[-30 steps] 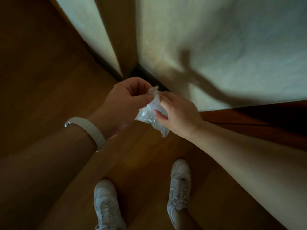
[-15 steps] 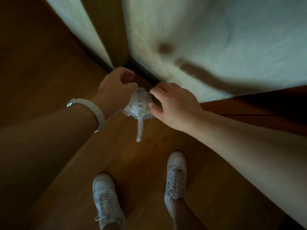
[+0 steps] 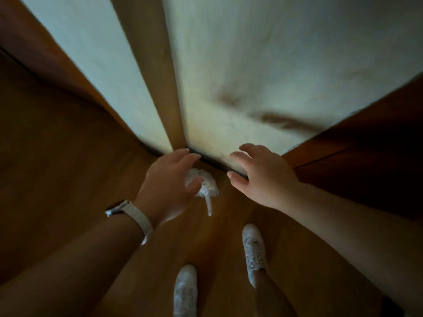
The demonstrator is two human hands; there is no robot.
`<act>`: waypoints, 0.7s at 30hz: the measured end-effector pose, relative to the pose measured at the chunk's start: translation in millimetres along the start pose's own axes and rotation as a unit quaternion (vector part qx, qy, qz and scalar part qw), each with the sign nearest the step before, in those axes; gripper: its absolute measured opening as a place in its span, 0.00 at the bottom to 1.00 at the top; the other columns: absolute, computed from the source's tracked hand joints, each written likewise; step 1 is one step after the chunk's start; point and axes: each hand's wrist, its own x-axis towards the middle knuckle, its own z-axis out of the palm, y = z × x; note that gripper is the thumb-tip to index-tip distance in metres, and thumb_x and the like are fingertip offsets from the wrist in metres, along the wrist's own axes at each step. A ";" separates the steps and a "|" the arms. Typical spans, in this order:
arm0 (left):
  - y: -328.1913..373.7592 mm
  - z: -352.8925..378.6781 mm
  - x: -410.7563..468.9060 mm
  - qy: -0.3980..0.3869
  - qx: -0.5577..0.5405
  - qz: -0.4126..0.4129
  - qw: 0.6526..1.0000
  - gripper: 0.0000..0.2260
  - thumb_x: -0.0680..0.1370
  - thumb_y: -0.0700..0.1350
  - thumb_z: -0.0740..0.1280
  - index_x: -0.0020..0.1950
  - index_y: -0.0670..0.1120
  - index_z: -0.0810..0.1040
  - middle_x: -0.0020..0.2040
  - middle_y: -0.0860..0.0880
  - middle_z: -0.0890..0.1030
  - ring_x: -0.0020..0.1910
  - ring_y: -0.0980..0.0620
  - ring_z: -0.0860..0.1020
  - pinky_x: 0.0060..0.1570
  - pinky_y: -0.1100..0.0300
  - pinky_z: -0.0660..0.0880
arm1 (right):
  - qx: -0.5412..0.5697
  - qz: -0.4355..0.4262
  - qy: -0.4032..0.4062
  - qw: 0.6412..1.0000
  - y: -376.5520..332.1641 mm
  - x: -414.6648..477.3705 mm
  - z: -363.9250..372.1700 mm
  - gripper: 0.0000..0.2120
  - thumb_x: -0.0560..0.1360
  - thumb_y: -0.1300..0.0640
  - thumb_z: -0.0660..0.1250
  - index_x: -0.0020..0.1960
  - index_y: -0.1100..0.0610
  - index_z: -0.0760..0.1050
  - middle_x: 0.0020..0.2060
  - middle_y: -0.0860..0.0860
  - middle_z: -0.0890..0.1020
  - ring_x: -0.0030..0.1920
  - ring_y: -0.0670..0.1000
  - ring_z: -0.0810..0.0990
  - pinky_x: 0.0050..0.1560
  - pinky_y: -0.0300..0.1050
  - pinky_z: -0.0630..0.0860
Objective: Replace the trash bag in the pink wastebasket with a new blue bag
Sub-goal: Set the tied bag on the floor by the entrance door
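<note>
In the middle of the frame the small, crumpled bag (image 3: 202,183) looks light, soft and slippery, the left hand (image 3: 169,186) has fingers spread by it, maybe touching, the right hand (image 3: 258,173) is wide open, so pinch its hanging tail

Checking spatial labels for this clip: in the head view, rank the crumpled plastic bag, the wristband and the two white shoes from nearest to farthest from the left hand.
1. Crumpled plastic bag: at the left hand, under its fingers.
2. Wristband: on that arm's wrist.
3. Right shoe: lower right, on the floor.
4. Left shoe: bottom centre, slightly farther in the picture.
</note>
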 end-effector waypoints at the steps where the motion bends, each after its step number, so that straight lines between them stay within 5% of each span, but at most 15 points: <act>1: 12.1 -19.2 -9.3 0.001 0.013 0.019 1.000 0.23 0.75 0.57 0.63 0.68 0.52 0.72 0.68 0.47 0.74 0.67 0.45 0.71 0.64 0.45 0.70 | 0.002 0.012 0.012 1.000 -11.2 -13.9 -21.2 0.22 0.78 0.41 0.59 0.66 0.52 0.72 0.65 0.54 0.74 0.63 0.58 0.73 0.55 0.54 0.73; 11: 132.9 -176.6 -107.8 0.003 0.112 0.203 0.973 0.24 0.77 0.59 0.61 0.71 0.53 0.69 0.73 0.46 0.70 0.72 0.43 0.66 0.70 0.43 0.62 | -0.006 0.139 0.070 0.988 -99.7 -163.7 -200.0 0.25 0.78 0.39 0.55 0.71 0.50 0.65 0.68 0.52 0.70 0.66 0.55 0.69 0.61 0.53 0.70; 21: 277.7 -187.7 -188.1 -0.016 0.098 0.361 0.927 0.24 0.75 0.60 0.57 0.68 0.52 0.73 0.69 0.46 0.74 0.70 0.42 0.69 0.67 0.41 0.66 | 0.012 0.307 0.122 0.944 -104.7 -366.1 -267.8 0.32 0.77 0.34 0.46 0.75 0.48 0.59 0.74 0.50 0.64 0.72 0.52 0.62 0.67 0.51 0.66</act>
